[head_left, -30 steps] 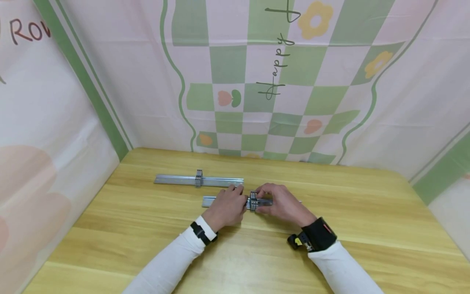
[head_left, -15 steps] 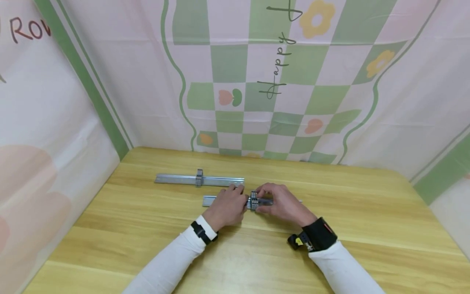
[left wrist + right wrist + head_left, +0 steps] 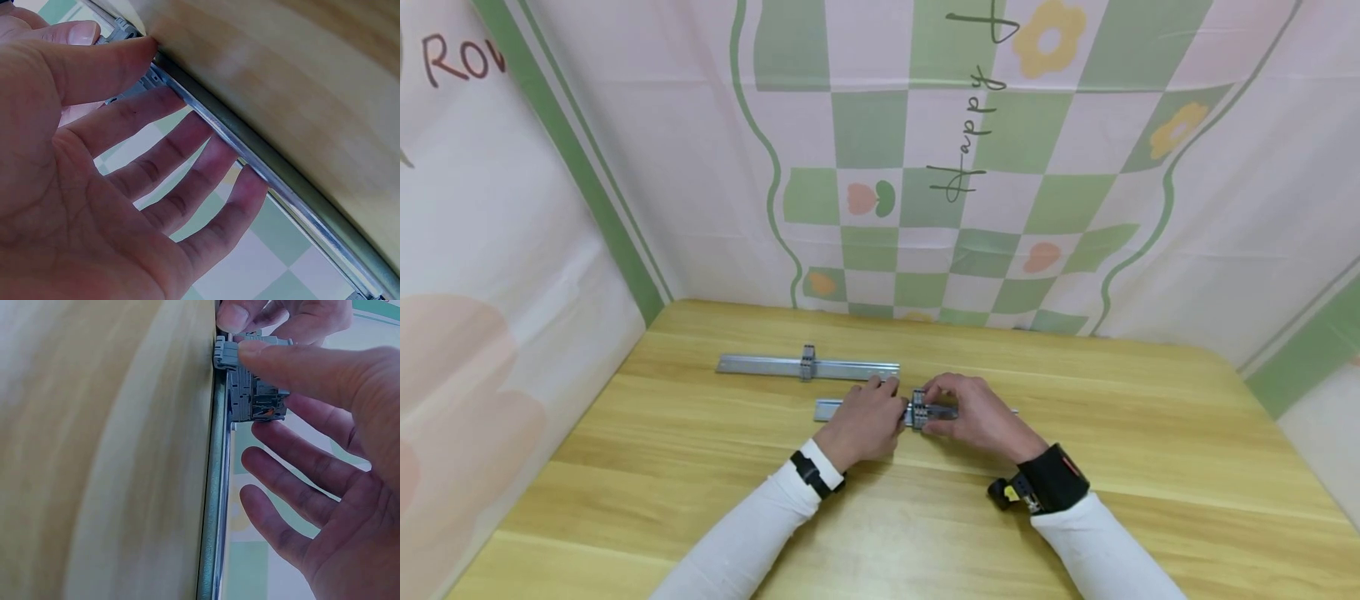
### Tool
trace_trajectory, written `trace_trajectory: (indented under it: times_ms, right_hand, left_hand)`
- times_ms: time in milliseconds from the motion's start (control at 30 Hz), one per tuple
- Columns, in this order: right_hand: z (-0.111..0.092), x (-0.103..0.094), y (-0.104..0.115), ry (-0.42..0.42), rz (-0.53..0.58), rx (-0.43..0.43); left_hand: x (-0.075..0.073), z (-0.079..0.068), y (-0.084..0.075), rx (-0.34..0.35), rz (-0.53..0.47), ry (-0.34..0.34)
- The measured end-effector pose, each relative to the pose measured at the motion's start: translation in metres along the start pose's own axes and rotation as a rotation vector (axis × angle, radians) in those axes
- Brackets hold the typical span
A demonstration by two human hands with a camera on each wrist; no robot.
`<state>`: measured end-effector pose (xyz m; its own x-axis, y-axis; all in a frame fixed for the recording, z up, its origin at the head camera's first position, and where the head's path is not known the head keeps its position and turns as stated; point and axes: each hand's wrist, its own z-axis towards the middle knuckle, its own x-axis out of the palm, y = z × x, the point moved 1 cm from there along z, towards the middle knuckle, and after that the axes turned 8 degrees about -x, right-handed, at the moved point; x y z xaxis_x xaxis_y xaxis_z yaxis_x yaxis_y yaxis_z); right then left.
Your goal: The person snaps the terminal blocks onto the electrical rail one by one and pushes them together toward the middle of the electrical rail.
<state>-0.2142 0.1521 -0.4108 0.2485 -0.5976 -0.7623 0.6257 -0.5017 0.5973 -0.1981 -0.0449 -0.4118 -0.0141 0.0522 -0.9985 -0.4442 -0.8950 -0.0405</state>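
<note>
Two metal DIN rails lie on the table. The nearer DIN rail (image 3: 828, 410) is partly covered by both hands, and grey terminal blocks (image 3: 918, 409) stand across it between them. My left hand (image 3: 864, 420) holds this rail just left of the blocks; in the left wrist view its thumb and fingertips (image 3: 253, 177) meet the rail's edges. With thumb and forefinger, my right hand (image 3: 973, 414) pinches the terminal blocks from the right, while its other fingers (image 3: 275, 519) stay off the rail. The underside of the blocks is hidden.
Behind lies the farther DIN rail (image 3: 760, 365), bearing its own small group of grey terminal blocks (image 3: 807, 363). The wooden table (image 3: 625, 467) ends at a printed cloth (image 3: 865, 133) at the back. Cloth also hangs at both sides.
</note>
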Motion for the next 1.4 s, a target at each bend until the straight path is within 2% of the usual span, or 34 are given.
trace_trajectory:
  times_ms: [1000,1167,1400]
  right_hand:
    - [-0.002,-0.007,0.004,-0.011,-0.049,-0.029]
    - [-0.003,-0.012,0.002,0.013,-0.032,-0.005]
    - [-0.005,-0.019,0.002,0.058,-0.066,0.029]
  left_hand:
    - [-0.001,-0.001,0.0,0.01,0.015,0.006]
    - [-0.001,-0.001,0.0,0.011,0.02,0.009]
    - [0.0,-0.001,0.001,0.014,0.015,-0.007]
